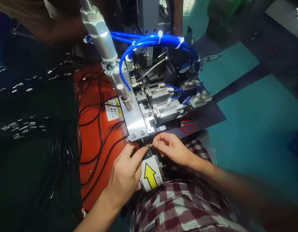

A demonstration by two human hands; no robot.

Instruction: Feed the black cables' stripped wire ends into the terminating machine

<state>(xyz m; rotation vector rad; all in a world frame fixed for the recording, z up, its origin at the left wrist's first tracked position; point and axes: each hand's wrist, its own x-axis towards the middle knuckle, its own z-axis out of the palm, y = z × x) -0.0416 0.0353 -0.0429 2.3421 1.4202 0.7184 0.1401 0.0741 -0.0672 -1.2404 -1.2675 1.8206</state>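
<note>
Thin coloured wires [151,146] are held in the pinched grips of the left hand [126,170] and right hand [172,149], near the yellow-arrow label [151,174].

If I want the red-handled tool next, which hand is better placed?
Right, I'd say. Your right hand looks nearer the red-handled tool; your left hand is farther over, at the thin wires.

There are two hands [126,169], one arrow [150,175], one warning label [114,110] and one pair of scissors [188,128].
</note>
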